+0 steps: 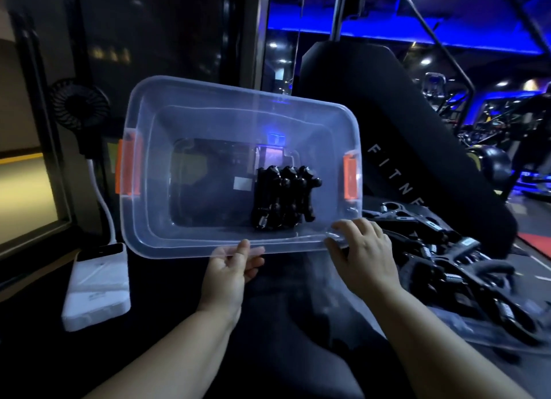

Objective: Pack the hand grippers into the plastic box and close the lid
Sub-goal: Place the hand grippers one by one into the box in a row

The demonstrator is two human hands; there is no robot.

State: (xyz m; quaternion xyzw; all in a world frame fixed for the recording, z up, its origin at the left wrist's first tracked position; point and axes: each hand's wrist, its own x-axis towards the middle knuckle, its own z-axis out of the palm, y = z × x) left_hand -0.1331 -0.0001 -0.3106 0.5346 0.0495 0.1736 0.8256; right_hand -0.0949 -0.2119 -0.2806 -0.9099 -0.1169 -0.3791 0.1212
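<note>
Clear plastic box (190,124), rounded corners, stepped walls, an orange latch (128,167) at one end and another orange latch (351,178) at the other; tilted up so the open top faces the camera, held in the air over dark ground. Inside, against the wall nearest the right fingertips, a tight cluster of black grippers (283,197) with small metal springs showing at the lower ends. Left hand (229,272) at the near rim, just below the box's middle — thumb laid over the rim, fingers curled loosely beneath, pinching the edge between them. Right hand (362,251) at the near corner on the right, fingers (343,228) bent over the rim and pressed on the clear plastic, thumb low at the edge; a partly closed grasp on the corner. More loose grippers (465,267) in a black heap just right of the right hand, well outside the box. Left of the left fingers and lower, a white block (97,285) with a white cable (100,195) rising toward a small black fan (79,105). Behind the box, beyond the fingertips, a black padded seat (396,121) with pale lettering.
</note>
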